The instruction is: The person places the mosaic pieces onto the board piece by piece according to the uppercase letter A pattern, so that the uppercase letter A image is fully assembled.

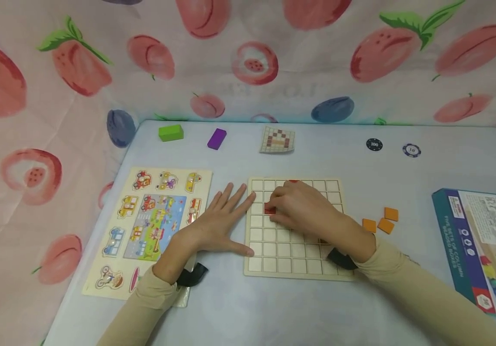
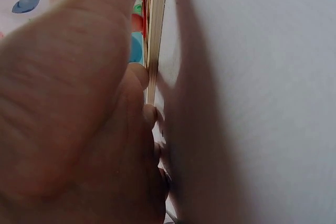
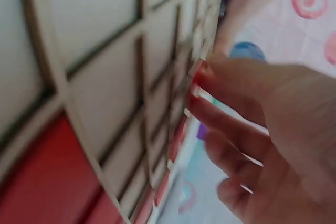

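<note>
A pale wooden grid board (image 1: 256, 266) lies in the middle of the table, its squares edged by raised strips. My right hand (image 1: 302, 204) is over it and pinches a red square tile (image 1: 269, 208) at a square in the left part of the grid. In the right wrist view the red tile (image 3: 198, 72) shows between thumb and finger, at the board's surface. More red tiles (image 3: 50, 174) sit in the grid there, mostly hidden from the head view by my right hand. My left hand (image 1: 213, 228) is spread, its fingertips and thumb at the board's left edge.
A vehicle puzzle board (image 1: 114, 206) lies left, partly under my left forearm. Loose orange tiles (image 1: 385, 226) and a boxed set (image 1: 468, 250) are right. Behind are a pattern card (image 1: 277, 140), green block (image 1: 171, 133), purple block (image 1: 217, 139), and black chip (image 1: 374, 144) beside a white-and-blue chip (image 1: 411, 150).
</note>
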`<state>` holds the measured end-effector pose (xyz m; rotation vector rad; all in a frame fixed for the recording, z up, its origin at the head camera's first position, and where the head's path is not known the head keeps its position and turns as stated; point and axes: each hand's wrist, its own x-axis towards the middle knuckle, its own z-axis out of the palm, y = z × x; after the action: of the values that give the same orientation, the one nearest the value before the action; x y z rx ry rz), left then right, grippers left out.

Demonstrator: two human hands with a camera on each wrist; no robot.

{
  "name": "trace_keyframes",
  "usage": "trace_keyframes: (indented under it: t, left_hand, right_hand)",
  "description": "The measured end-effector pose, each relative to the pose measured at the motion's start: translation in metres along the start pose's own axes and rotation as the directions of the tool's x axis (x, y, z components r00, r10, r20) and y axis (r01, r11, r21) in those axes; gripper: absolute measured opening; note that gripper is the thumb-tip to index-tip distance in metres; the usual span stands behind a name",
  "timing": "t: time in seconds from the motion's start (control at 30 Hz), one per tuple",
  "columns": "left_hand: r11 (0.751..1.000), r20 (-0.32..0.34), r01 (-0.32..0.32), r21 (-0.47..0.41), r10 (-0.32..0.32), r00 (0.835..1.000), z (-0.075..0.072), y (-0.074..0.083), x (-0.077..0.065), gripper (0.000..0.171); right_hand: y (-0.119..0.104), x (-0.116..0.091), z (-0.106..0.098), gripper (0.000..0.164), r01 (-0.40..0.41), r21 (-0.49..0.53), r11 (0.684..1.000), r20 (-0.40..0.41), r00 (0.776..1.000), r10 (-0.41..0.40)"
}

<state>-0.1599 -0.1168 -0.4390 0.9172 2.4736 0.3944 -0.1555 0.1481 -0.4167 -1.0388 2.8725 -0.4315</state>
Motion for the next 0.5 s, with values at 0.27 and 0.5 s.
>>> trace_keyframes:
  t: [0.27,0.5]
  left_hand:
    - [1.000,-0.008,-0.017,-0.001,0.017,1.000,0.001,0.001,0.001,0.131]
    - [1.000,-0.017,-0.027,0.000,0.027,0.999,0.001,0.000,0.000,0.131]
  right_hand:
    - [0.006,-0.067,-0.008,0.041,-0.097,0.077,0.992,0.012,0.995,0.097]
    - [0.016,-0.145,-0.024,0.032,-0.274,0.102,0.956,-0.033,0.960,0.278]
